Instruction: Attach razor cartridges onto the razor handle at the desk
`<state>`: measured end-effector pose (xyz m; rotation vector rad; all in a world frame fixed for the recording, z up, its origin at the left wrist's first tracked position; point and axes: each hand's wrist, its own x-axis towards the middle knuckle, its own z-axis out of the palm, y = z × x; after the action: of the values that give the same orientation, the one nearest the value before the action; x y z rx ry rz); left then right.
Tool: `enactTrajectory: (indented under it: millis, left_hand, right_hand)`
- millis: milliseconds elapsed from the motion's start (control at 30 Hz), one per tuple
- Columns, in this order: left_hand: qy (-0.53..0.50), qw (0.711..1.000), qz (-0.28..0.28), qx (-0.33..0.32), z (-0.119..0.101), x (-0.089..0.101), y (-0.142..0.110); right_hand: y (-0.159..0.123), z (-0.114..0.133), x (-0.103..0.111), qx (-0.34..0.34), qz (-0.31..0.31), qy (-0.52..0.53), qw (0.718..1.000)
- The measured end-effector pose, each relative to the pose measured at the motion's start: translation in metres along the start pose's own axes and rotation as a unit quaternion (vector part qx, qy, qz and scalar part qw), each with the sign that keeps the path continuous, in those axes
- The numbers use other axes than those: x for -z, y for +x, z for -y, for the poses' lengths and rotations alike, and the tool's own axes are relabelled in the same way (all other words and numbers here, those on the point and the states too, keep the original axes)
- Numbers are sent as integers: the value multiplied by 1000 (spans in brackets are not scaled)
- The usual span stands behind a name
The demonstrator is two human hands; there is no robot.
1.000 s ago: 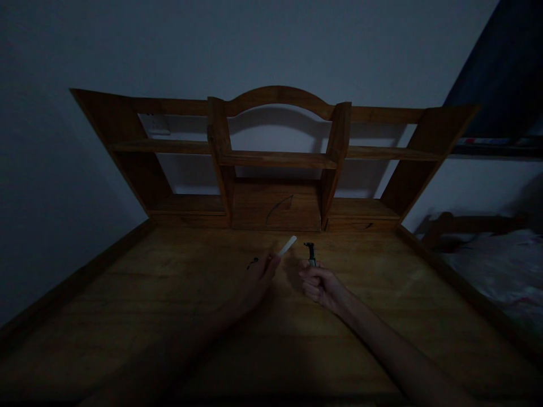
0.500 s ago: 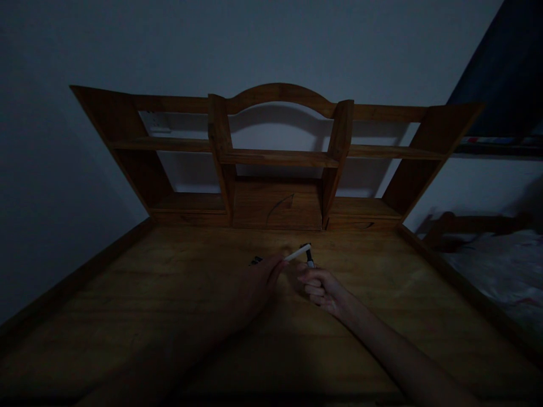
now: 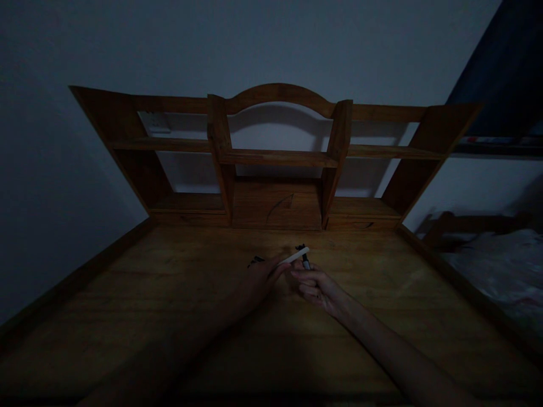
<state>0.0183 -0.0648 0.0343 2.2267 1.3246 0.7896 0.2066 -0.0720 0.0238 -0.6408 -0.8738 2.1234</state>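
Note:
My left hand (image 3: 263, 275) pinches a thin, pale, flat stick (image 3: 296, 255) that slants up to the right over the wooden desk. My right hand (image 3: 316, 285) is closed around a slim object with a black upper end and a light grey body (image 3: 306, 264). The stick's far end crosses the black upper part of that object; whether they touch I cannot tell. Beyond the stick's tip lies a small dark item (image 3: 300, 247), too dim to name. More small black pieces (image 3: 255, 260) show on the desk just past my left hand.
A wooden shelf unit (image 3: 279, 158) with open compartments and low drawers stands along the back of the desk (image 3: 203, 249). Raised wooden edges run down both sides. Off to the right is a pile under clear plastic (image 3: 500, 268), with a dark curtain (image 3: 504, 68) above. The light is very dim.
Both hands have shifted slightly left with what they hold. The grey and black object now sits lower behind the stick, and the fingertips of both hands are closer together.

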Motion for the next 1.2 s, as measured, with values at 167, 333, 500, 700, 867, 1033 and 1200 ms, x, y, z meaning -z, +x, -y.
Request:
enactTrajectory:
  millis: [167, 333, 500, 700, 867, 1033, 1200]
  left_hand:
    - [-19, 999, -21, 21, 0, -2, 0]
    - [-37, 995, -60, 68, 5, -7, 2]
    - [-51, 991, -105, 68, 12, -6, 1]
    - [15, 998, -40, 54, 15, -12, -1]
    - [-6, 998, -37, 46, 7, -8, -4]
    - [-27, 996, -81, -5, -1, 2, -4]
    - [-9, 998, -62, -22, 11, -6, 1]
  right_hand:
    - [5, -1, 7, -5, -8, 57, 998]
    - [7, 1, 14, -5, 42, 115, 992]
    - [10, 3, 19, 37, 44, 128, 990]
    - [9, 3, 15, 22, 11, 126, 992]
    - [6, 5, 10, -6, 44, 111, 993]
    - [7, 7, 13, 11, 53, 118, 992]
    - [7, 7, 13, 0, 59, 118, 991]
